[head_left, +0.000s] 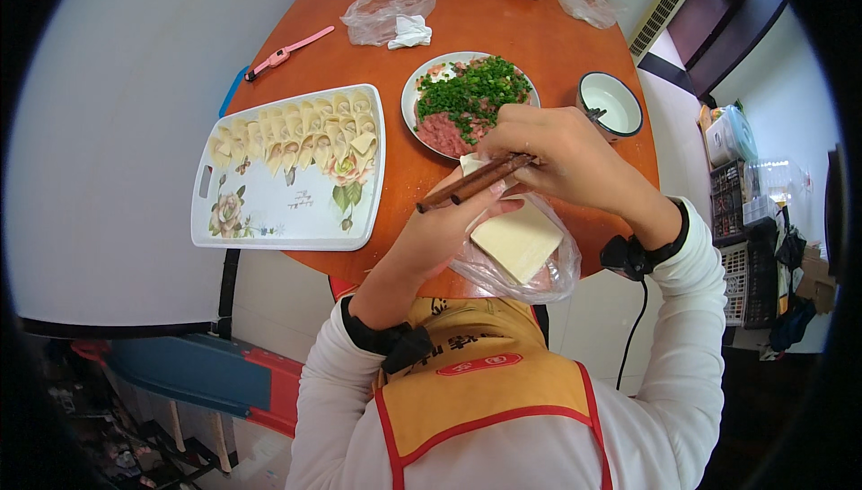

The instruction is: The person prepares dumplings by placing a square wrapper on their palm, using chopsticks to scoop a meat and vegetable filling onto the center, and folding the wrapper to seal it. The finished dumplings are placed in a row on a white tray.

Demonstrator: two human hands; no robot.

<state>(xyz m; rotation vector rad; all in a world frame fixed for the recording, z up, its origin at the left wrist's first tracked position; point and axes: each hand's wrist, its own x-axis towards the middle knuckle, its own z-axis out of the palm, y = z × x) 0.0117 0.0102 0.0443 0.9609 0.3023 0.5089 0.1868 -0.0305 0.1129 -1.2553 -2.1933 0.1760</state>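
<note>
My right hand grips a pair of dark brown chopsticks, their thick ends pointing left across my left hand. My left hand is just below them, holding a pale wonton wrapper, mostly hidden by the chopsticks and my right hand. The chopstick tips are hidden too. Beneath my hands, a stack of square wrappers lies on a clear plastic bag at the table's near edge. Just beyond is a white plate of pink minced meat and chopped green onion.
To the left, a white flowered tray carries several rows of folded wontons. A bowl with a spoon stands at the right edge of the orange-brown table. Farther off lie a pink watch, a tissue and plastic bags.
</note>
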